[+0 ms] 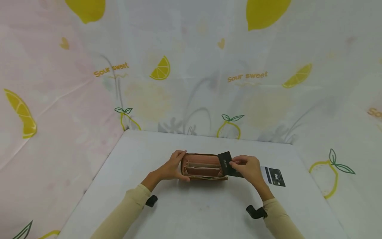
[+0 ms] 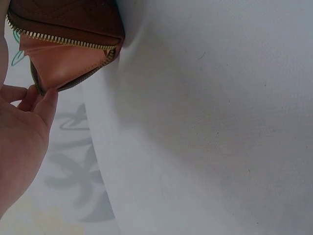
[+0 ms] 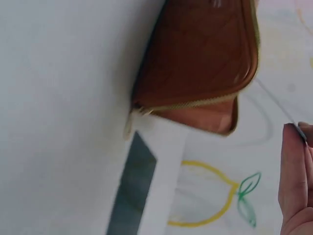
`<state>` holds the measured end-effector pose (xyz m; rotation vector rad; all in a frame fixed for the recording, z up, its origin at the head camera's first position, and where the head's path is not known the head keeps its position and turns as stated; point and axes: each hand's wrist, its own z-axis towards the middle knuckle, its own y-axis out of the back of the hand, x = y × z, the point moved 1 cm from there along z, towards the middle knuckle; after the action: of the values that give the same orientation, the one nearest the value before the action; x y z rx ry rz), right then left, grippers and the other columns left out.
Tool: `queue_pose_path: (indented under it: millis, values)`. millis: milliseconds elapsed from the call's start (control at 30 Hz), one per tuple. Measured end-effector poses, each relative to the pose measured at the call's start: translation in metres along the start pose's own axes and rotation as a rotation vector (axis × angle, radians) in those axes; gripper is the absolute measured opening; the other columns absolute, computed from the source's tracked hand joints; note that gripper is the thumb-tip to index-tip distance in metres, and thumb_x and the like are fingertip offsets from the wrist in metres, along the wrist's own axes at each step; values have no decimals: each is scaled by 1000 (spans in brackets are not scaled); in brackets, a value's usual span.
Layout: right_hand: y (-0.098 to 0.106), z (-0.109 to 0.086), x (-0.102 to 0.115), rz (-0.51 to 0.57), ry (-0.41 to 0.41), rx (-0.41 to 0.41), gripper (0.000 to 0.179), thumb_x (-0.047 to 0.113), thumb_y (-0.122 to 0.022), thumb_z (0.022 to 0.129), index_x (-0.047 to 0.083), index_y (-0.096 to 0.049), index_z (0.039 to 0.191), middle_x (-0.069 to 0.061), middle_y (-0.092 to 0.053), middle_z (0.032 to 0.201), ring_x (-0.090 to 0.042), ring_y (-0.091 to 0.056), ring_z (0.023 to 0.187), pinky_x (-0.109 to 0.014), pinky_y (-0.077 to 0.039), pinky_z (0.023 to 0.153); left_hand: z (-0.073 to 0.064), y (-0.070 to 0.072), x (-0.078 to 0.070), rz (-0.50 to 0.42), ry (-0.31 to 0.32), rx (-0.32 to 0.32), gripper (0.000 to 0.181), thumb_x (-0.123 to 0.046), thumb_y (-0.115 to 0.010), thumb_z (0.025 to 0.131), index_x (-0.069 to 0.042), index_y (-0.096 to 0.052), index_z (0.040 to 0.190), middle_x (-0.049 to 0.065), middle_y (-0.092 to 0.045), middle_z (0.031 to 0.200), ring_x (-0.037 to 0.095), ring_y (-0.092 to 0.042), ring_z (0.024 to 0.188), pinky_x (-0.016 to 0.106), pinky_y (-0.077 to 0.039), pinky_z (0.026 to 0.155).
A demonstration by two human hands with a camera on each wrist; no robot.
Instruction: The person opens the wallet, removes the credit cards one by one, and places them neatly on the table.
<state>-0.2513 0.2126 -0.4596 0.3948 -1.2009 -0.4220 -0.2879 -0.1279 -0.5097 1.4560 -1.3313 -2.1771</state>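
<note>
A brown zip-around wallet (image 1: 203, 172) stands unzipped on the white table, its pink compartments facing up. At its left end my left hand (image 1: 173, 168) holds it, thumb at the near side and fingers at the far side. The left wrist view shows the fingers (image 2: 46, 105) gripping the wallet's edge (image 2: 78, 14) beside the gold zip. Between thumb and fingers, my right hand (image 1: 250, 167) pinches a black card (image 1: 224, 162) over the wallet's right end. Seen nearly edge-on in the right wrist view, that card (image 3: 276, 101) leans toward the wallet (image 3: 200, 49).
To the right of the wallet lie several cards, among them a black VIP card (image 1: 277, 177) and a white card with a dark stripe (image 1: 265, 174). The right hand partly covers them. A lemon-printed cloth (image 1: 191, 66) rises behind the white table (image 1: 197, 212).
</note>
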Motion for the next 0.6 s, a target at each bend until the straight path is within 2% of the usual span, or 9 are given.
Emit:
queue_pose_path:
  millis: [133, 267, 433, 600]
  values:
    - [13, -11, -19, 94, -227, -25, 33, 26, -82, 81, -2, -74, 97, -10, -71, 83, -16, -68, 70, -26, -57, 62, -1, -1, 2, 2, 0, -5, 125, -50, -88, 66, 0, -17, 155, 14, -26, 145, 30, -29, 133, 48, -38, 105]
    - [18, -26, -37, 111, -357, -15, 31, 18, -79, 84, -5, -71, 103, -10, -71, 87, -18, -69, 73, -27, -57, 65, -3, -1, 3, -6, -4, -1, 125, -50, -88, 66, 1, -16, 155, 15, -26, 145, 31, -29, 133, 48, -37, 105]
    - [6, -42, -56, 99, -468, 43, 24, 11, -77, 85, -6, -71, 100, -8, -71, 84, -19, -68, 69, -30, -57, 63, -4, 0, 4, -14, 1, 2, 126, -49, -88, 66, 2, -15, 155, 14, -25, 145, 31, -27, 134, 49, -37, 105]
    - [-9, -51, -72, 6, -500, 63, 21, 13, -80, 80, -3, -74, 92, -6, -70, 78, -18, -66, 63, -28, -54, 57, -1, 0, 5, -26, -10, 5, 126, -49, -88, 66, -1, -14, 155, 13, -24, 146, 30, -26, 135, 49, -37, 106]
